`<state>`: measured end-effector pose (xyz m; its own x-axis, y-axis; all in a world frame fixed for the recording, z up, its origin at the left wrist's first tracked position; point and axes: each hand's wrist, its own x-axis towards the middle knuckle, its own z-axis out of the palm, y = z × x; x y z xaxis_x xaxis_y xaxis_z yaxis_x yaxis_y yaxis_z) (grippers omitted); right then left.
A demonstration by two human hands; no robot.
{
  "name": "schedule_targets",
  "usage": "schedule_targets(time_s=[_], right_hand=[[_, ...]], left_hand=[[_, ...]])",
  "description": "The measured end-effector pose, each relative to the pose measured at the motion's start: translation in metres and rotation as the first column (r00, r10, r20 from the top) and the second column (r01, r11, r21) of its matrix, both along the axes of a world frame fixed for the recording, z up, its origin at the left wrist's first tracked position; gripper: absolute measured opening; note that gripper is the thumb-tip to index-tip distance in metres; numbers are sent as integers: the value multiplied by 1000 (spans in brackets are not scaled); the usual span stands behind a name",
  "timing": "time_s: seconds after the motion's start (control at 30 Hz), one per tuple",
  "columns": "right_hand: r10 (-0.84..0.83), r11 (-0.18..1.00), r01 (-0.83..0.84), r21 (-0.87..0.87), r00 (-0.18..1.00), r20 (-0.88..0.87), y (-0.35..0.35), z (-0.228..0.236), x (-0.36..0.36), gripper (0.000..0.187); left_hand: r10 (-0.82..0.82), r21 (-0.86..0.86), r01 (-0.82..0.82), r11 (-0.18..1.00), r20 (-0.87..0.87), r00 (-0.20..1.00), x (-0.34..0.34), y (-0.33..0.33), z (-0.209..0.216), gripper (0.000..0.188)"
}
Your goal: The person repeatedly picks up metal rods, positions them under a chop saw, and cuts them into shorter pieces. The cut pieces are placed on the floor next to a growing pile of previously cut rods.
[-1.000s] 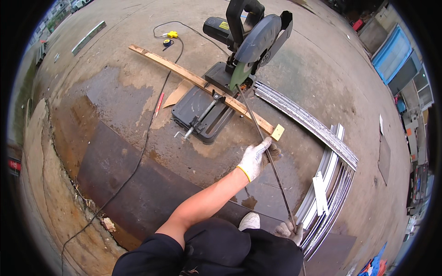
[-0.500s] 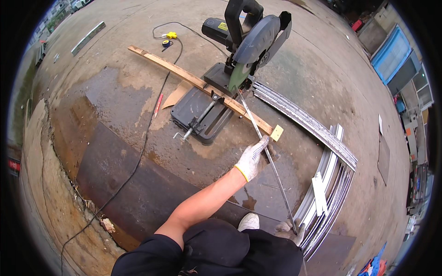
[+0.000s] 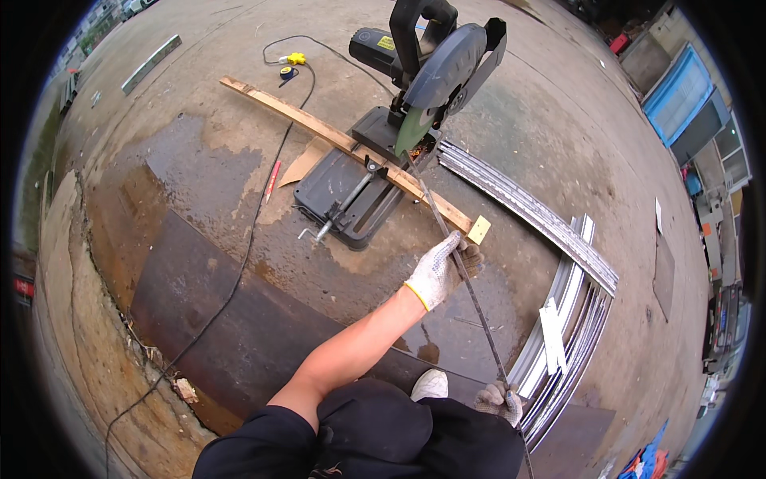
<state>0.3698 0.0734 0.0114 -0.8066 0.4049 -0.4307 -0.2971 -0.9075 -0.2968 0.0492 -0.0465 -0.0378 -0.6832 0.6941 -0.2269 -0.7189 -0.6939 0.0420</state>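
A long thin metal bar (image 3: pixel 479 307) runs slantwise from beside my right leg up to the green cutting disc (image 3: pixel 415 130) of a black cut-off saw (image 3: pixel 447 80). My left hand (image 3: pixel 440 270), in a white knit glove with a yellow cuff, is closed round the bar near its middle, thumb on top. Lower down, next to my knee, my right hand (image 3: pixel 498 401), also gloved, grips the same bar. The bar's far end lies close to the disc's lower edge; whether they touch, I cannot tell. It passes over a wooden strip (image 3: pixel 319 130) lying across the saw base (image 3: pixel 351 191).
Ribbed metal profiles (image 3: pixel 527 203) lie right of the saw, with more strips (image 3: pixel 570 359) beside my right leg. A black cable (image 3: pixel 254 231) snakes along the left. A yellow plug (image 3: pixel 296 58), a tape measure (image 3: pixel 287 73) and a red marker (image 3: pixel 274 177) lie on the ground.
The bar has turned about its length, its visible side going from light to dark. My left hand has rolled with it, showing more fingers on its right. The saw has not moved.
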Motion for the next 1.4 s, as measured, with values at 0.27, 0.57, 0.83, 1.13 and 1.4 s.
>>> schedule_targets(time_s=[0.27, 0.57, 0.83, 1.13, 1.4], right_hand=[[-52, 997, 43, 68, 989, 135, 7, -5, 7, 20], [-471, 829, 552, -87, 774, 423, 39, -22, 91, 43], [-807, 551, 833, 43, 519, 281, 108, -79, 173, 39], [-942, 203, 974, 103, 165, 291, 211, -147, 228, 38], [-729, 669, 688, 282, 533, 429, 273, -110, 129, 55]], left_hand=[[-91, -124, 87, 988, -24, 996, 8, 0, 26, 34], [-562, -533, 304, 790, -431, 706, 104, 45, 18, 55], [-899, -703, 567, 430, -390, 199, 180, 33, 6, 57], [-928, -782, 509, 358, -238, 288, 146, 30, -10, 55], [-942, -819, 494, 291, -157, 296, 140, 37, -22, 47]])
